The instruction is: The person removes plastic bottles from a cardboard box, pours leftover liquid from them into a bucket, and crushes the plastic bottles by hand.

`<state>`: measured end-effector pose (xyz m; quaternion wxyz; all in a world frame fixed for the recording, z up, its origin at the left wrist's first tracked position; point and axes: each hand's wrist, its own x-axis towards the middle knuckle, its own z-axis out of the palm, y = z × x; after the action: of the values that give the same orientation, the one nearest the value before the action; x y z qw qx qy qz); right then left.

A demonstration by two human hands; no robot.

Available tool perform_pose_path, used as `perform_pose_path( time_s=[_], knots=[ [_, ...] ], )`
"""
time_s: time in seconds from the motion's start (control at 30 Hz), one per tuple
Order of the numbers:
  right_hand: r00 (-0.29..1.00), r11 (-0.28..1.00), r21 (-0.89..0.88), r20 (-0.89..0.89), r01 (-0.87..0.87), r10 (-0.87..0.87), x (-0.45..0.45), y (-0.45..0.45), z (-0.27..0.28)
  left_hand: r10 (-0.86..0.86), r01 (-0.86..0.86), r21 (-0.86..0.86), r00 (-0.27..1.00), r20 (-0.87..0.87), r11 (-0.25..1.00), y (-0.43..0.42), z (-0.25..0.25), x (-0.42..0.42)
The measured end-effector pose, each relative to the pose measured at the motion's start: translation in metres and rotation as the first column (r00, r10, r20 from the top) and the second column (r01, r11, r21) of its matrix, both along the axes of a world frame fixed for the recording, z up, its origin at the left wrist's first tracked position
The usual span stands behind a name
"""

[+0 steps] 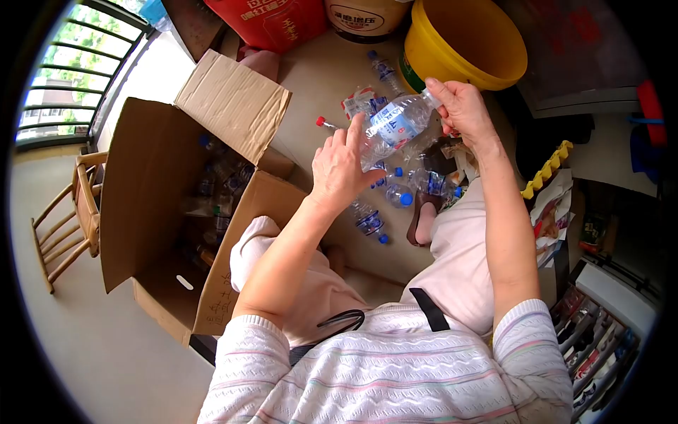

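My right hand (462, 113) is closed around the neck of a clear plastic bottle (397, 126) with a blue and white label. The bottle is tilted, its base pointing down toward my left hand (337, 166). That hand has its fingers stretched and its thumb apart, close by the bottle's base; whether it touches the plastic I cannot tell. Below the hands, several clear bottles with blue caps lie on the floor, among them one bottle (369, 219) near my foot. A red cap (321, 121) shows just beyond my left fingers.
On the left stands an open cardboard box (162, 261) with several bottles inside. A yellow bucket (417, 42) is at the top, beside a white tub (364, 20) and a red bag (272, 25). A wooden chair (85, 205) stands far left; a shelf rack (600, 339) is at right.
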<state>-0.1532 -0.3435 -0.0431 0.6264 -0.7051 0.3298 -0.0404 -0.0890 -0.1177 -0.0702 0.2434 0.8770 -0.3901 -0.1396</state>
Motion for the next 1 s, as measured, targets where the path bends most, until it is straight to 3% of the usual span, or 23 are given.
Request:
perform_pose_path(
  time_s=[0.1, 0.17, 0.2, 0.27, 0.33, 0.43, 0.57, 0.67, 0.77, 0.87, 0.97, 1.0],
  knots=[
    [0.998, 0.998, -0.043, -0.037, -0.048, 0.046, -0.003, -0.009, -0.004, -0.025, 0.023, -0.046, 0.998, -0.062, 0.999, 0.0, -0.008, -0.003],
    [0.995, 0.995, -0.036, 0.017, -0.096, 0.096, -0.006, -0.011, -0.001, -0.098, 0.103, -0.009, 0.906, -0.412, 0.995, -0.002, 0.008, 0.007],
    [0.992, 0.992, -0.034, 0.043, -0.12, 0.121, -0.008, -0.012, 0.001, -0.122, 0.146, -0.003, 0.813, -0.57, 0.989, -0.002, 0.014, 0.012],
    [0.983, 0.984, 0.007, 0.058, -0.177, 0.176, -0.013, -0.018, 0.01, -0.185, -0.017, -0.211, 0.421, -0.888, 0.977, 0.002, 0.006, 0.008],
    [0.962, 0.961, 0.092, 0.107, -0.26, 0.25, -0.021, -0.023, 0.023, -0.297, -0.196, -0.29, -0.005, -0.955, 0.937, 0.007, 0.006, 0.005],
    [0.946, 0.944, 0.108, 0.122, -0.313, 0.3, -0.032, -0.031, 0.029, -0.364, -0.174, -0.335, -0.18, -0.914, 0.926, 0.006, 0.003, 0.01],
    [0.923, 0.912, 0.178, 0.183, -0.37, 0.339, -0.039, -0.041, 0.031, -0.4, -0.207, -0.369, -0.136, -0.906, 0.906, 0.002, -0.002, 0.002],
    [0.894, 0.878, 0.189, 0.189, -0.44, 0.407, -0.042, -0.048, 0.028, -0.343, -0.191, -0.312, -0.157, -0.926, 0.931, -0.001, 0.0, 0.001],
    [0.88, 0.859, 0.194, 0.161, -0.473, 0.448, -0.042, -0.052, 0.024, -0.244, -0.186, -0.225, -0.085, -0.966, 0.956, -0.004, 0.0, -0.001],
    [0.889, 0.879, 0.129, 0.064, -0.458, 0.454, -0.039, -0.048, 0.018, -0.193, -0.154, -0.199, 0.053, -0.98, 0.968, -0.005, -0.004, -0.001],
    [0.92, 0.912, 0.151, -0.038, -0.381, 0.39, -0.035, -0.041, 0.017, -0.155, -0.127, -0.197, 0.283, -0.947, 0.972, -0.005, -0.011, -0.001],
    [0.914, 0.917, 0.113, -0.105, -0.382, 0.393, -0.032, -0.039, 0.015, -0.144, -0.092, -0.205, 0.443, -0.885, 0.975, -0.005, -0.012, -0.003]
  ],
)
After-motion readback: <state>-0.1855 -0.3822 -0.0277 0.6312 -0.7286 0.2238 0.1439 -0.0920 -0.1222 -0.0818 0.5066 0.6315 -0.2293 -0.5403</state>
